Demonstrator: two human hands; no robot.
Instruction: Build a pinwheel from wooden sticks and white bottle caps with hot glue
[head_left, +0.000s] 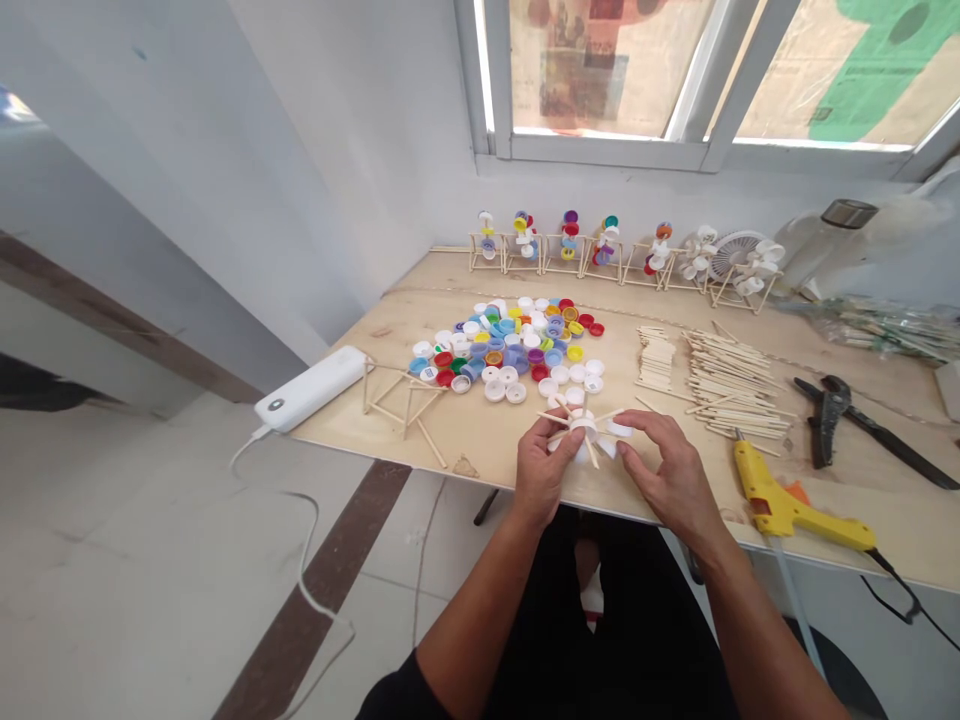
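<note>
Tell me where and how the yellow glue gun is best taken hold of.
Probably by the handle, with the right hand coming from the near side. The yellow glue gun lies flat, its handle reaching rightward near the table's front edge, while the nozzle points away from the person. The cord leaves the handle's end, so grip short of that.

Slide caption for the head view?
Left hand holds a stick-spoked wheel, right hand at a white bottle cap; yellow glue gun nearby.

Seven framed wheels (571, 230), one held wheel (583, 428), one glue gun (780, 508).
</note>
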